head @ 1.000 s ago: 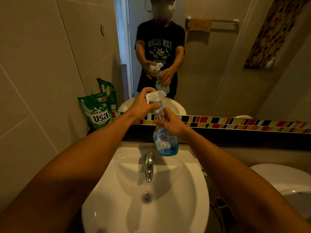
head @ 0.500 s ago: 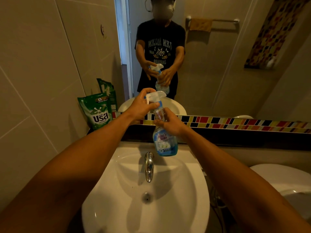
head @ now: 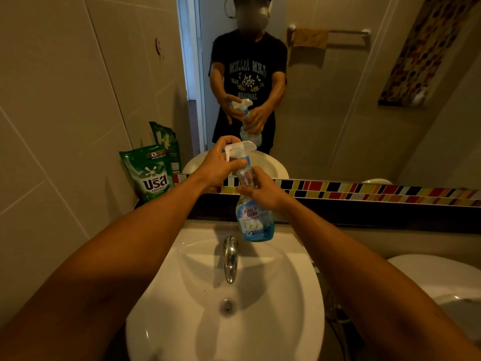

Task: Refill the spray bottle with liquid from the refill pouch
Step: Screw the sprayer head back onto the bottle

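Left hand [head: 217, 165] grips the spray head [head: 240, 148], barely turned since a second ago; right hand [head: 263, 190] clasps the bottle [head: 253, 220] over the sink [head: 260, 321]; pouch [head: 149, 175] waits unopened, so unscrewing continues.

Dim, warm-lit bathroom: beige tiled walls [head: 52, 100], big mirror [head: 351, 105] with a colourful mosaic strip [head: 364, 191] under it, white sink [head: 273, 295], chrome tap [head: 230, 259], toilet [head: 442, 282] on the right.

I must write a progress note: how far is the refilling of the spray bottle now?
Done: nothing poured yet. In hand: the right hand holds the spray bottle over the sink, while the left hand grips its trigger head, apparently to unscrew it. Left: removing the head, then pouring from the green refill pouch, untouched beside the wall.
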Action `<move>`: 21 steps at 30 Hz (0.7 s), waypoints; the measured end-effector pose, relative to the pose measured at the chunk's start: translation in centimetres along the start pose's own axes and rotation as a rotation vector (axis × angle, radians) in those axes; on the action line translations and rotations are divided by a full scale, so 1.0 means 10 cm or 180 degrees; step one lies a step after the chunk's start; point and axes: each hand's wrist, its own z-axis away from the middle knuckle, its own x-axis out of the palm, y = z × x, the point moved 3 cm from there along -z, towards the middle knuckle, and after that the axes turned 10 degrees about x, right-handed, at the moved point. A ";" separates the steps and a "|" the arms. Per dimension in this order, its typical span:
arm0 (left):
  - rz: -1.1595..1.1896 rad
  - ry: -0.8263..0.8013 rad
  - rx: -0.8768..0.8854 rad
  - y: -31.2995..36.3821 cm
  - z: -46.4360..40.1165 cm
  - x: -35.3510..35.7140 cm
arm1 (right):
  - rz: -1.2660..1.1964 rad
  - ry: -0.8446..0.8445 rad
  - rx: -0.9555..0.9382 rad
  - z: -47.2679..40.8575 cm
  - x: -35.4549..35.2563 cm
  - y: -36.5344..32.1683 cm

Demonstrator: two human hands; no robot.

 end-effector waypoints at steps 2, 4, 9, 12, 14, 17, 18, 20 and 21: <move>-0.0011 -0.0029 -0.0054 -0.03 -0.02 -0.01 | -0.0034 -0.0003 0.0023 0.01 -0.01 0.01; 0.0006 -0.0039 -0.0107 -0.03 -0.02 -0.01 | -0.0002 0.0002 0.0021 0.01 -0.02 0.01; 0.0061 0.0014 -0.0028 0.00 0.00 0.04 | 0.0129 -0.0004 -0.0046 0.01 0.00 -0.03; -0.0090 0.0057 0.0073 0.01 0.00 0.03 | 0.0116 -0.0027 -0.0052 0.01 0.02 -0.05; -0.0161 0.0040 0.0068 0.01 0.00 0.01 | 0.0120 -0.0029 -0.0047 0.00 0.01 -0.03; -0.0133 -0.0049 -0.0035 -0.01 0.00 -0.02 | 0.0072 -0.0037 -0.0024 -0.01 0.00 0.01; -0.0120 -0.0069 -0.0068 -0.02 0.01 -0.03 | 0.0047 -0.0041 -0.0011 -0.01 -0.01 0.01; -0.0119 -0.0064 -0.0117 -0.03 0.00 -0.03 | 0.0013 -0.0056 0.0033 -0.01 0.00 0.04; -0.0119 -0.0052 -0.0135 -0.03 0.00 -0.01 | 0.0007 -0.0062 0.0050 -0.02 0.00 0.05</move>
